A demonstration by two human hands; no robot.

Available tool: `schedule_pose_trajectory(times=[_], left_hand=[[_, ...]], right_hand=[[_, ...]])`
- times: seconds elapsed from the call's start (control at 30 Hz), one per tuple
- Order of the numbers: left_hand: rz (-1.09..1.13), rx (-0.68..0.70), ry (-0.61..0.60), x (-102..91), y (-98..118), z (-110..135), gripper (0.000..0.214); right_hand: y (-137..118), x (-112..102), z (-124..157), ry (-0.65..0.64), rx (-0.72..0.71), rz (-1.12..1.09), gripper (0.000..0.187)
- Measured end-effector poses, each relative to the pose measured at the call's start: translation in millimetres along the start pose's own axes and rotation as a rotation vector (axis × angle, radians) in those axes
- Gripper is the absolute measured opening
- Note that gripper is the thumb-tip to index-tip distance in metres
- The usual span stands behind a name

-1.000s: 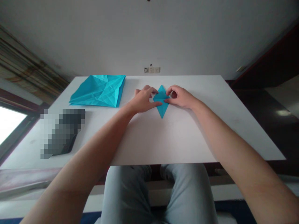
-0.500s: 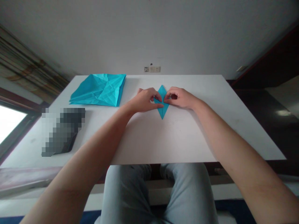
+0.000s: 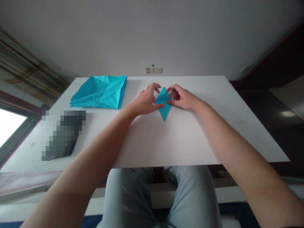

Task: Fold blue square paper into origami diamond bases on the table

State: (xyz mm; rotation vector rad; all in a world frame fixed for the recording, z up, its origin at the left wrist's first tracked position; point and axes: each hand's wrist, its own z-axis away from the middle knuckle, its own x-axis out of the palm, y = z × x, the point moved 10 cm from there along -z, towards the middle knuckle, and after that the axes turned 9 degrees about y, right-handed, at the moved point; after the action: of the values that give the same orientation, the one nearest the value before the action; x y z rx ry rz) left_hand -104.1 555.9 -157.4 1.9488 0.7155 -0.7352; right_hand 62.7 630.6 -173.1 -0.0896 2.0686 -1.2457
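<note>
Since 0.5 s ago, the left hand [image 3: 146, 101] has raised its forefinger off the middle of the small turquoise folded-paper diamond [image 3: 164, 113], and the right hand [image 3: 185, 97] has opened its fingers a little, so that a level edge across the paper shows again. The diamond lies on the flat white tabletop [image 3: 166, 142], between the 2 hands, with 1 point toward the person. The left thumb rests across its middle, and the left forefinger is spread well away from that thumb, near the upper left edge. The right thumb tip touches the paper just beside the left thumb, while the right forefinger bends near the upper right edge; whether it pinches paper there I cannot tell. Well apart, toward the far left, lies a large creased turquoise paper sheet [image 3: 99, 91], folded in layers.

I judge the step in hand to be lining up a fold at the middle. Next calls for thumbs steadying that edge while the fingertips settle the upper layer and press the crease evenly.
</note>
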Motion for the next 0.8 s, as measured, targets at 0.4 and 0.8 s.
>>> schedule_pose_trajectory(times=[0.4,0.8], left_hand=[[-0.166,-0.020,-0.092,3.0,5.2,1.6,0.052],[0.018,-0.024,-0.112,-4.6,12.6,-2.2,0.040]], right_hand=[[-9.7,4.1,-4.1,0.017,-0.149,0.208,0.018],[-14.4,-6.3,-1.9,-0.067,-0.005,0.155,0.072]])
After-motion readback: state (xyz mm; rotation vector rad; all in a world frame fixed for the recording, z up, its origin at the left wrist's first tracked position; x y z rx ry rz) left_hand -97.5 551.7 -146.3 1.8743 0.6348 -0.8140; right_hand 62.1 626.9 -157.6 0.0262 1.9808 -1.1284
